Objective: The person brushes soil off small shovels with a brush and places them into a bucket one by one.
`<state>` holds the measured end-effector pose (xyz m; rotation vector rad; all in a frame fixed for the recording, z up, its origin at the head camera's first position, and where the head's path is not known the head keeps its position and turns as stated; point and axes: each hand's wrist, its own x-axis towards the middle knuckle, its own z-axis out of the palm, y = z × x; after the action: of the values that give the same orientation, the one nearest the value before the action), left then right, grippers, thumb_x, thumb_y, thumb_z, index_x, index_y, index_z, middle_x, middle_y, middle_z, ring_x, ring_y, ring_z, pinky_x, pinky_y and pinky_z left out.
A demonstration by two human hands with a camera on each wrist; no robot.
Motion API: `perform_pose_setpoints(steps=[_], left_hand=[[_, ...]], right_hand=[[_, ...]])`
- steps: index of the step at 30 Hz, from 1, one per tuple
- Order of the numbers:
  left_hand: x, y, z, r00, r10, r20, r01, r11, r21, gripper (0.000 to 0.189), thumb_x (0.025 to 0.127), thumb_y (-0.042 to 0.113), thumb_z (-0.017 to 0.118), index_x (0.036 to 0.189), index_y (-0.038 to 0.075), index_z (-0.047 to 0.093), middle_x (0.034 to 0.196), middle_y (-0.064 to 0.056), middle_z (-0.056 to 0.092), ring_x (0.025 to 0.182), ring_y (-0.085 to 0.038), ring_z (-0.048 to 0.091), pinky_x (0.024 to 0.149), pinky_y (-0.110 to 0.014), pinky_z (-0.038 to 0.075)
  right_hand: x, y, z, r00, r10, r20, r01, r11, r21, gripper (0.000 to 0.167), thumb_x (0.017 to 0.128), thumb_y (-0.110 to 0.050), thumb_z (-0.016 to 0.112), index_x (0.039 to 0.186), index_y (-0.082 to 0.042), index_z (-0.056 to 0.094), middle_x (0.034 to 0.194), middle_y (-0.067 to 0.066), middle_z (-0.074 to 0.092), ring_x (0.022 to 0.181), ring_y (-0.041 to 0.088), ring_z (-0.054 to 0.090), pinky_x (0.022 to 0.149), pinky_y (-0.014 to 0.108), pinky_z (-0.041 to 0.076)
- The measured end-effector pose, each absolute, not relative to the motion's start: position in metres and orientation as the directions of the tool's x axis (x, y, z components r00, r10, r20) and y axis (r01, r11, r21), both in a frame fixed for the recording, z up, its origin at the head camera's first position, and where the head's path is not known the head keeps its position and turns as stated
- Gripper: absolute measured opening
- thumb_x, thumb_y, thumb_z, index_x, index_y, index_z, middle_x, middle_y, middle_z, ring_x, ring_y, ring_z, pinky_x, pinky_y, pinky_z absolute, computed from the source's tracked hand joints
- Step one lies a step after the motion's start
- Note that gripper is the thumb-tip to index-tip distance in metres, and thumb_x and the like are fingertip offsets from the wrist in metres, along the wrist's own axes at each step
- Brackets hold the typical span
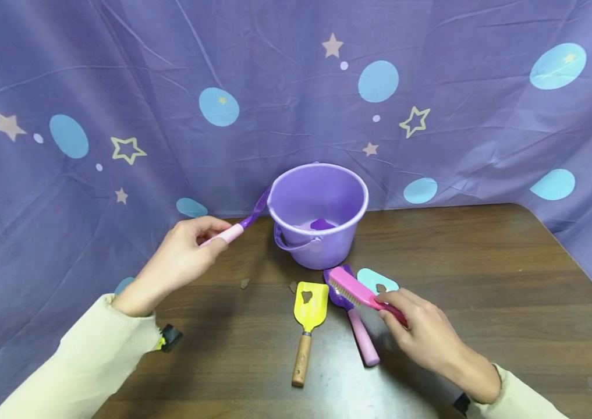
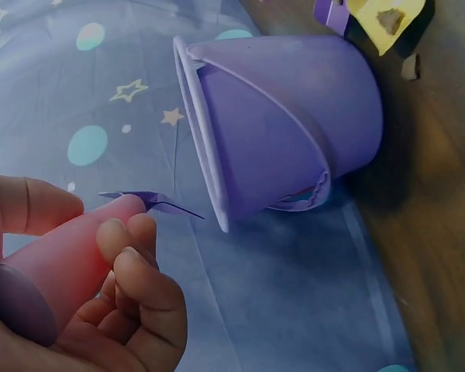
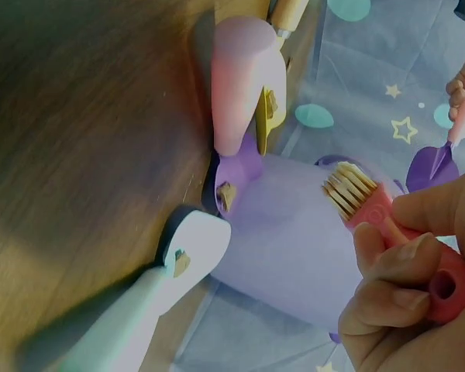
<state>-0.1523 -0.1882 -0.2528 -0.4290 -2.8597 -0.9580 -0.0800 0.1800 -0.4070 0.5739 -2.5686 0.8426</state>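
Pale sleeves edge the foreground; a person's left grip clamps a purple shovel, blade ahead of it beside the bucket, contact unclear, while the right grip holds a pink brush above the tabletop.

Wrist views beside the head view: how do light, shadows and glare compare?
Head view: brightly lit, with soft shadows and a pale sheen on the table; left wrist view: dimmer, the bucket muted in colour; right wrist view: also dim, a dark shadow beside the pale green shovel.
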Motion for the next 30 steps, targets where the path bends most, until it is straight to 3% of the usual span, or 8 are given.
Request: perform_pose_setpoints(steps=[9, 23, 30], left_hand=[[-0.186, -0.160, -0.245, -0.945, 0.284, 0.164, 0.328, 0.812, 0.484, 0.023, 0.089, 0.035, 0.063, 0.095, 0.014, 0.071, 0.070, 0.000, 0.058, 0.064, -0.018, 0.051, 0.059, -0.033, 0.041], [-0.231, -0.116, -0.263, -0.938, 0.328, 0.109, 0.345, 0.904, 0.254, 0.018, 0.085, 0.023, 0.060, 0.097, 0.012, 0.070, 0.086, -0.001, 0.065, 0.077, -0.025, 0.059, 0.068, -0.042, 0.047], [-0.247, -0.093, -0.269, -0.936, 0.337, 0.096, 0.349, 0.924, 0.154, 0.010, 0.082, 0.019, 0.059, 0.076, 0.012, 0.063, 0.079, -0.006, 0.060, 0.072, -0.028, 0.057, 0.063, -0.044, 0.047]], right_hand=[[-0.080, 0.192, -0.403, -0.822, -0.236, 0.518, -0.496, 0.744, -0.448, 0.026, 0.080, -0.009, 0.074, 0.103, -0.017, 0.068, 0.081, -0.016, 0.051, 0.061, 0.000, 0.042, 0.053, 0.019, 0.035], [-0.077, 0.202, -0.405, -0.829, -0.212, 0.517, -0.477, 0.750, -0.458, 0.027, 0.080, -0.008, 0.073, 0.104, -0.019, 0.068, 0.082, -0.016, 0.052, 0.061, 0.000, 0.041, 0.052, 0.019, 0.033], [-0.076, 0.206, -0.404, -0.833, -0.205, 0.514, -0.469, 0.754, -0.459, 0.027, 0.080, -0.008, 0.074, 0.104, -0.020, 0.068, 0.083, -0.016, 0.053, 0.062, 0.001, 0.042, 0.053, 0.020, 0.034]])
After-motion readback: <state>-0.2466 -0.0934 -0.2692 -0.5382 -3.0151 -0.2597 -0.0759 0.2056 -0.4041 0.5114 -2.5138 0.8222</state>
